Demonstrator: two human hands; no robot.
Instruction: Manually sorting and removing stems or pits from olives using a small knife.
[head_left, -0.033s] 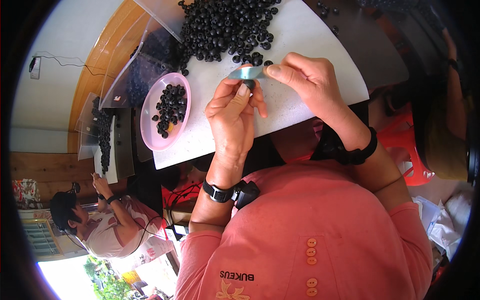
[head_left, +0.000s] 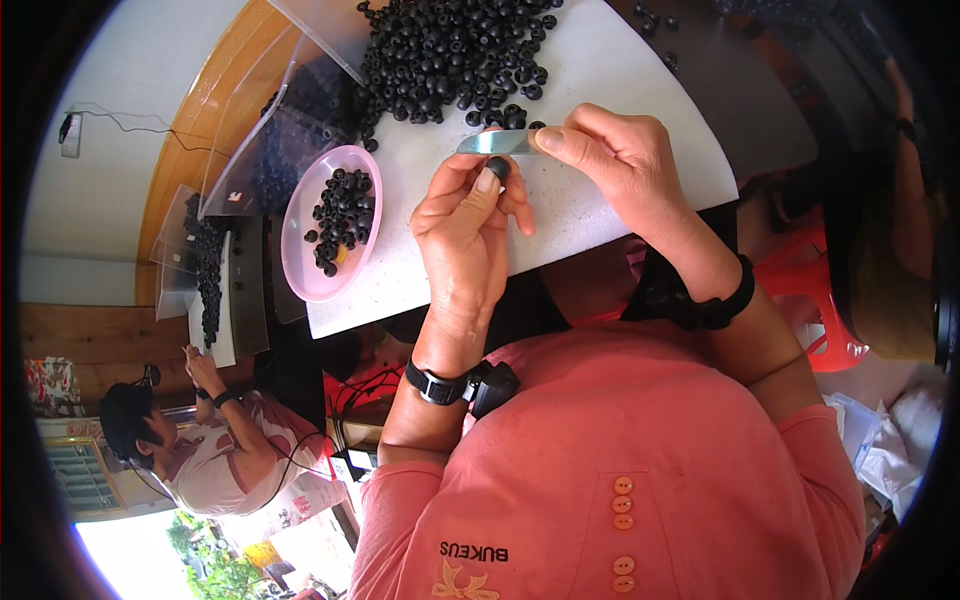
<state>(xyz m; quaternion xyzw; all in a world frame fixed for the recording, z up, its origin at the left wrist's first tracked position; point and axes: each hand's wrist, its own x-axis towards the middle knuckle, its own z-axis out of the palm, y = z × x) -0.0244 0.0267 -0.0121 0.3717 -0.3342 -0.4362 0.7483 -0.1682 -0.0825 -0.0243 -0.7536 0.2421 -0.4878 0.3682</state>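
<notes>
My left hand (head_left: pixel 465 230) pinches a small black bead-like piece (head_left: pixel 499 168) between thumb and fingers, palm turned up. The knife (head_left: pixel 492 143) has a short shiny blade, and my right hand (head_left: pixel 625 160) is closed on its handle end. The blade lies across the left fingertips just beyond the piece; I cannot tell whether they touch. Past both hands, a large heap of similar round black pieces (head_left: pixel 440 60), many with a hole, covers the far part of the white table (head_left: pixel 660 130). Left of my left hand, a pink oval bowl (head_left: pixel 298 280) holds more of them.
Clear plastic panels (head_left: pixel 245 150) stand along the left of the table, with black pieces behind them. A co-worker (head_left: pixel 225 440) sits at far left beside another white surface. A red stool (head_left: pixel 815 290) and another person's arm (head_left: pixel 903 100) are at the right.
The knife blade has shifted slightly away from the black piece and looks sharper, less smeared by motion. The left hand keeps its place.
</notes>
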